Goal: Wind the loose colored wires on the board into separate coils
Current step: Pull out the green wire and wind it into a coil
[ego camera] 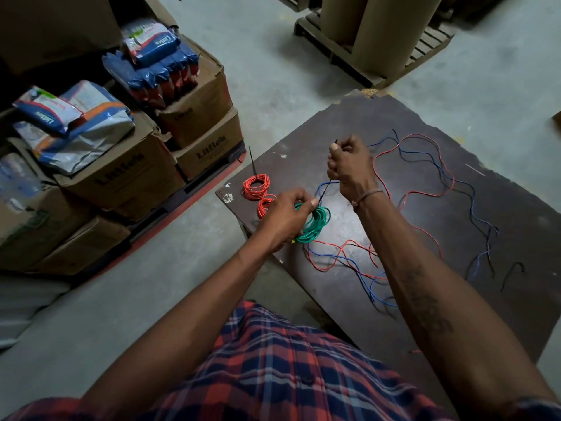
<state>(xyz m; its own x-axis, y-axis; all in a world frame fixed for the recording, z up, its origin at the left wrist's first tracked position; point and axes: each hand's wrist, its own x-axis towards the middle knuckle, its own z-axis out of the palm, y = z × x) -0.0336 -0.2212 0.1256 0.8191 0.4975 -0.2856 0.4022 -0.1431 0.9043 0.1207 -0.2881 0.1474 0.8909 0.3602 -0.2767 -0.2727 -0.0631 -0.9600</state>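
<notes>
On the dark board (449, 226) lie loose red wire (425, 192), blue wire (473, 208) and black wire (513, 271), tangled across its middle and right. A green coil (318, 221) rests near the board's left edge, partly under my left hand (285, 217), which pinches a black and blue wire (324, 189) above it. My right hand (349, 168) is raised over the board and grips the upper end of that same wire. Two red coils sit at the left corner, a larger red coil (256, 185) and a smaller red coil (265, 205), the second partly hidden by my left hand.
Cardboard boxes (127, 177) topped with plastic packs (73, 123) stand on a red pallet at the left. Large brown paper rolls (388, 31) stand on a wooden pallet (340, 53) at the back. Grey concrete floor (273, 71) surrounds the board.
</notes>
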